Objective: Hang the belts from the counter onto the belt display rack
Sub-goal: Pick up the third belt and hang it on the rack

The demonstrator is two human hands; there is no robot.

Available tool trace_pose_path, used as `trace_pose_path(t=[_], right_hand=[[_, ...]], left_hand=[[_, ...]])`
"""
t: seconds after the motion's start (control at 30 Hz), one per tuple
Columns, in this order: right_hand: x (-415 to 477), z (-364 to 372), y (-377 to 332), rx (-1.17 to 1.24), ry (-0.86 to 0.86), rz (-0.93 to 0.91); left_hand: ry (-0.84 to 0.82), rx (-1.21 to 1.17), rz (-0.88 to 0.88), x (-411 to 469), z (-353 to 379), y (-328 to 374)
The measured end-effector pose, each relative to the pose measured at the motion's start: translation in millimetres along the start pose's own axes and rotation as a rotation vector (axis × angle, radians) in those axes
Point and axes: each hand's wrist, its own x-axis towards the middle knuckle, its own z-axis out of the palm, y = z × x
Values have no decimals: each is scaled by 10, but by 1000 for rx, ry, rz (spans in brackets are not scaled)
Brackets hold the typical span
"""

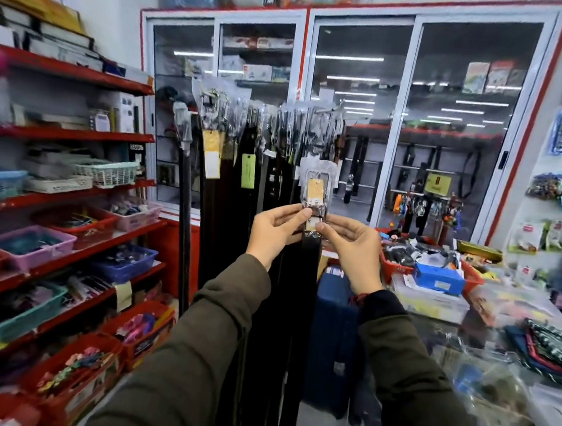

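Note:
I hold a dark belt (306, 283) upright in front of me, its strap hanging straight down. Its buckle end (316, 185) is wrapped in clear plastic with a yellow tag. My left hand (276, 231) pinches the belt just under the buckle from the left. My right hand (351, 249) pinches the same spot from the right. Behind it stands the belt display rack (322, 109), with several dark belts (241, 189) in plastic sleeves hanging from its hooks. The held buckle is below the hooks and apart from them.
Red shelves (75, 135) with baskets of small goods fill the left. A glass-door cabinet (406, 122) stands behind the rack. The glass counter (472, 335) at right carries boxes, a red basket (400, 267) and folded cloth. A blue case (330, 336) stands below the rack.

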Motion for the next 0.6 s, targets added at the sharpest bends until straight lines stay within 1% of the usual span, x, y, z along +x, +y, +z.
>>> trace_pose_path(t=[0.17, 0.37, 0.5, 0.6], right_hand=[[367, 78, -213, 95, 43, -46], [773, 86, -469, 174, 58, -118], [962, 37, -602, 220, 66, -138], [1051, 1, -655, 204, 57, -120]], left_hand=[[-53, -25, 79, 263, 106, 270], [-28, -50, 180, 475, 358, 593], [-19, -97, 199, 575, 530, 718], [6, -73, 196, 639, 601, 768]])
